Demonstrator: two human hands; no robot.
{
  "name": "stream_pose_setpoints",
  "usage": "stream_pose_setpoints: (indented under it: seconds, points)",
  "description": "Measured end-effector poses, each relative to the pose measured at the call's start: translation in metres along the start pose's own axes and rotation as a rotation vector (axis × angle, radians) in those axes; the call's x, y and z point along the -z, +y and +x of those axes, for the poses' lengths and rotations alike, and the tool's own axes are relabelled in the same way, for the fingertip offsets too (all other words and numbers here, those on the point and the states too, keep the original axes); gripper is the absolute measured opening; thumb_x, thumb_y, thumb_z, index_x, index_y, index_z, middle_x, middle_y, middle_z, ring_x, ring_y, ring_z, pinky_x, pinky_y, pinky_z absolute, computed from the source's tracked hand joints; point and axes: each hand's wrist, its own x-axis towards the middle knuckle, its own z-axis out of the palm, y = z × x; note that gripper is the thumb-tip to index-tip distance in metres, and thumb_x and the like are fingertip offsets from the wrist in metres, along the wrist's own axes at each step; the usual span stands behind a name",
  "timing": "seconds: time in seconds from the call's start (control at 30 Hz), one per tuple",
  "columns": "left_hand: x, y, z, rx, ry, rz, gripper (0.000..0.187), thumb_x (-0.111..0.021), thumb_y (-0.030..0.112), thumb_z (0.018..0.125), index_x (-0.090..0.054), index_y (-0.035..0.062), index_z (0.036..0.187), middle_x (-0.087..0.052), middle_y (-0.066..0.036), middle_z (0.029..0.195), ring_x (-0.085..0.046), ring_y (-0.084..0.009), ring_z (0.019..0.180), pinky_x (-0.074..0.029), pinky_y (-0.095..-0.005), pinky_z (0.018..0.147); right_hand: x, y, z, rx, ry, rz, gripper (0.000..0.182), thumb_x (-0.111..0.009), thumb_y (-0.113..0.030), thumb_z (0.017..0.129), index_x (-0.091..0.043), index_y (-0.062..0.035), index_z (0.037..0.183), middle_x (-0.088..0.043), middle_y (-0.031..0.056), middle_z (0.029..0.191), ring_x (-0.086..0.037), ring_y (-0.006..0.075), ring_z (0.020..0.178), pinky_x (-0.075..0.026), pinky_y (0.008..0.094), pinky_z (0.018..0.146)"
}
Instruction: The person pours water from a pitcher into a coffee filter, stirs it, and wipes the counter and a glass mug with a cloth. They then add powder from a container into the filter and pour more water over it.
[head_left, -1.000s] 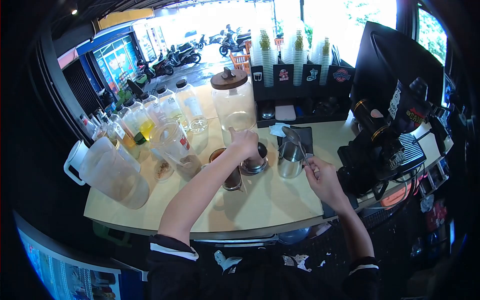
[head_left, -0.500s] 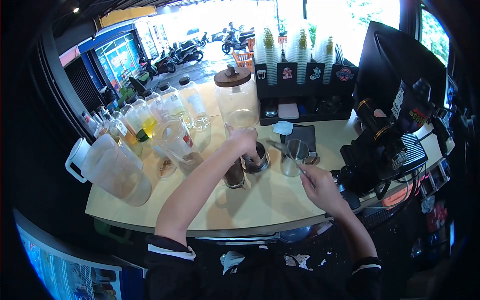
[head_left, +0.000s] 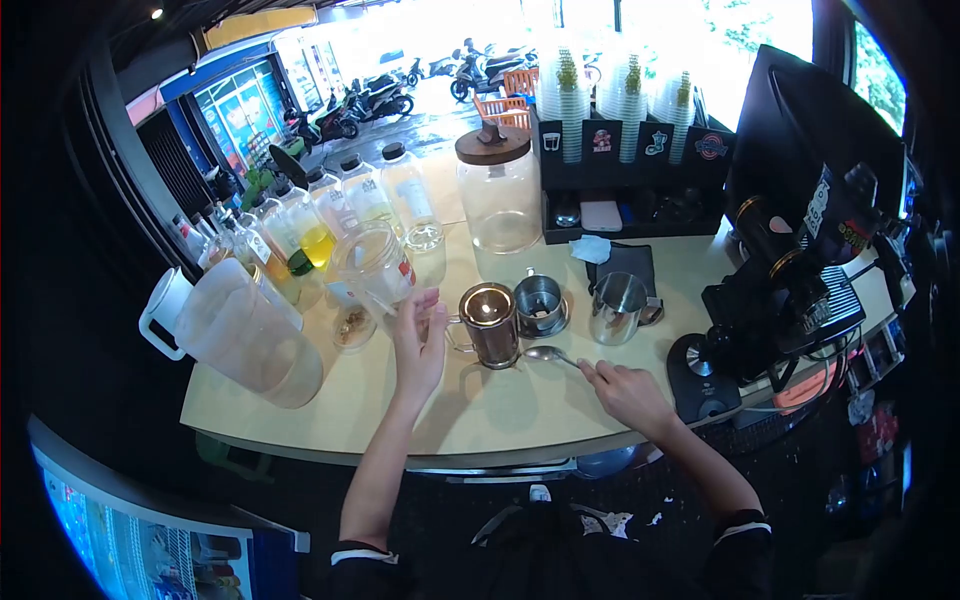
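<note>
My right hand point(head_left: 630, 397) grips a metal spoon point(head_left: 550, 354), its bowl low over the counter just right of a glass mug point(head_left: 493, 335) of dark brown liquid. Left of that mug, my left hand point(head_left: 420, 345) is open, fingers up and apart, close to the mug's handle and the clear plastic jar point(head_left: 368, 262). Behind the mug on the right stands a small metal drip filter point(head_left: 541, 310) on its saucer, with dark remains inside. A steel cup point(head_left: 618, 310) is further right, touched by neither hand.
A large plastic pitcher point(head_left: 250, 335) stands at left, with several bottles point(head_left: 410, 200) behind. A wooden-lidded glass jar point(head_left: 498, 205) and a black cup rack point(head_left: 640, 190) line the back. A coffee grinder point(head_left: 765, 290) occupies the right. The counter's front edge point(head_left: 480, 457) curves near me.
My left hand has left the drip filter and moved left, its fingers opening beside the mug. My right hand has lowered the spoon from near the steel cup toward the counter.
</note>
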Motion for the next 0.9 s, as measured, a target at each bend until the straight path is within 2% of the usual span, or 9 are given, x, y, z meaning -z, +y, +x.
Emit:
stream_pose_setpoints:
  seconds: [0.07, 0.2, 0.27, 0.3, 0.37, 0.6, 0.67, 0.77, 0.9]
  points:
    - [-0.003, -0.015, -0.009, 0.168, 0.024, -0.229, 0.023, -0.050, 0.022, 0.097, -0.056, 0.0003, 0.101, -0.059, -0.006, 0.092, -0.056, -0.0133, 0.088, -0.045, -0.0276, 0.080, -0.003, -0.003, 0.002, -0.048, 0.021, -0.045, 0.044, -0.053, -0.010, 0.081, -0.051, -0.0040, 0.125, -0.054, 0.0061, 0.088, -0.063, 0.0177, 0.072, -0.053, 0.0311, 0.059]
    - [-0.010, -0.023, -0.012, 0.217, -0.028, -0.344, 0.024, -0.047, 0.024, 0.098, -0.055, 0.0016, 0.093, -0.055, -0.002, 0.083, -0.053, -0.0083, 0.080, -0.043, -0.0242, 0.074, -0.012, -0.008, 0.006, -0.109, 0.036, 0.009, 0.042, -0.053, -0.009, 0.082, -0.053, -0.0050, 0.123, -0.054, 0.0065, 0.089, -0.063, 0.0183, 0.075, -0.053, 0.0307, 0.062]
    - [-0.017, -0.027, -0.011, 0.250, -0.011, -0.357, 0.028, -0.046, 0.026, 0.099, -0.055, 0.0036, 0.084, -0.049, 0.001, 0.070, -0.046, -0.0052, 0.068, -0.037, -0.0213, 0.063, -0.019, -0.011, 0.008, -0.167, 0.177, 0.136, 0.040, -0.056, -0.008, 0.082, -0.056, -0.0073, 0.122, -0.051, 0.0069, 0.082, -0.060, 0.0206, 0.069, -0.050, 0.0316, 0.060]
    - [-0.019, -0.034, -0.012, 0.253, -0.015, -0.360, 0.028, -0.046, 0.026, 0.099, -0.055, 0.0036, 0.084, -0.049, 0.001, 0.070, -0.046, -0.0052, 0.068, -0.037, -0.0213, 0.063, -0.019, -0.013, 0.008, -0.171, 0.172, 0.135, 0.040, -0.056, -0.008, 0.082, -0.056, -0.0073, 0.122, -0.051, 0.0069, 0.082, -0.060, 0.0206, 0.069, -0.050, 0.0316, 0.060]
    - [-0.024, -0.049, -0.012, 0.315, -0.089, -0.413, 0.030, -0.046, 0.026, 0.099, -0.057, 0.0053, 0.079, -0.042, 0.006, 0.065, -0.037, -0.0031, 0.061, -0.030, -0.0214, 0.056, -0.018, -0.018, 0.009, -0.241, 0.227, 0.235, 0.033, -0.059, -0.012, 0.084, -0.059, -0.0072, 0.117, -0.051, 0.0088, 0.083, -0.060, 0.0242, 0.070, -0.051, 0.0348, 0.062]
    - [-0.034, -0.037, -0.011, 0.351, -0.015, -0.464, 0.032, -0.047, 0.024, 0.098, -0.059, 0.0054, 0.075, -0.041, 0.008, 0.066, -0.032, -0.0021, 0.061, -0.026, -0.0224, 0.054, -0.020, -0.018, 0.003, -0.347, 0.316, 0.409, 0.027, -0.063, -0.014, 0.083, -0.063, -0.0064, 0.108, -0.054, 0.0104, 0.086, -0.060, 0.0261, 0.071, -0.049, 0.0364, 0.062]
    - [-0.036, -0.034, -0.011, 0.321, 0.027, -0.481, 0.028, -0.048, 0.025, 0.098, -0.060, 0.0082, 0.079, -0.037, 0.009, 0.061, -0.030, -0.0013, 0.055, -0.023, -0.0213, 0.050, -0.019, -0.019, 0.003, -0.312, 0.335, 0.420, 0.027, -0.065, -0.014, 0.082, -0.064, -0.0059, 0.107, -0.054, 0.0103, 0.085, -0.060, 0.0262, 0.070, -0.049, 0.0365, 0.061]
    - [-0.032, -0.034, -0.011, 0.348, 0.016, -0.471, 0.031, -0.048, 0.024, 0.098, -0.059, 0.0061, 0.075, -0.040, 0.008, 0.066, -0.031, -0.0022, 0.063, -0.026, -0.0223, 0.056, -0.019, -0.020, 0.003, -0.333, 0.324, 0.465, 0.025, -0.065, -0.016, 0.081, -0.063, -0.0045, 0.103, -0.052, 0.0098, 0.085, -0.059, 0.0261, 0.075, -0.049, 0.0369, 0.066]
    - [-0.025, -0.030, -0.007, 0.368, 0.011, -0.520, 0.030, -0.048, 0.024, 0.098, -0.059, 0.0062, 0.076, -0.040, 0.008, 0.066, -0.031, -0.0027, 0.063, -0.027, -0.0222, 0.057, -0.020, -0.020, 0.002, -0.382, 0.306, 0.478, 0.027, -0.066, -0.017, 0.080, -0.062, -0.0035, 0.102, -0.052, 0.0105, 0.085, -0.059, 0.0265, 0.073, -0.049, 0.0371, 0.065]
